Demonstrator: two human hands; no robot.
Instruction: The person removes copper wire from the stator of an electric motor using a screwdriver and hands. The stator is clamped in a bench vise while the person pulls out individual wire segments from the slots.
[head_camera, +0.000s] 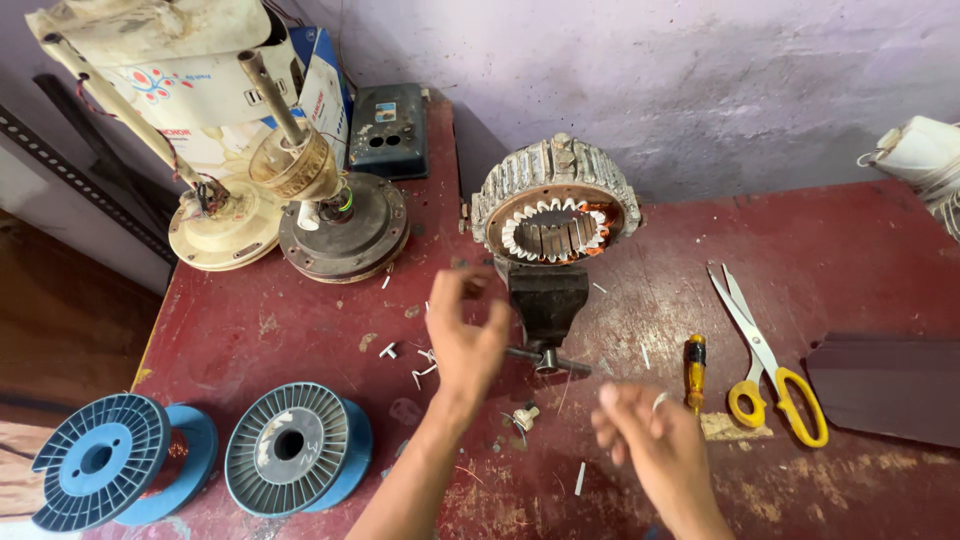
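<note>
Motor stator (555, 212) — clamped upright in vise (547, 305) at table (830, 260) centre, likely heavy, rigid, copper windings fragile, best gripped by ribbed outer shell; left hand (465, 335) loosely curled, right hand (650, 430) blurred, grip indeterminate, both empty-looking.

On a worn red workbench (800, 250), the left hand (465, 335) rises with curled fingers just before a black vise (547, 305) gripping a motor stator (553, 212) — the blurred right hand (645, 430) hovers near a yellow-handled screwdriver (694, 372) and scissors (770, 365).
</note>
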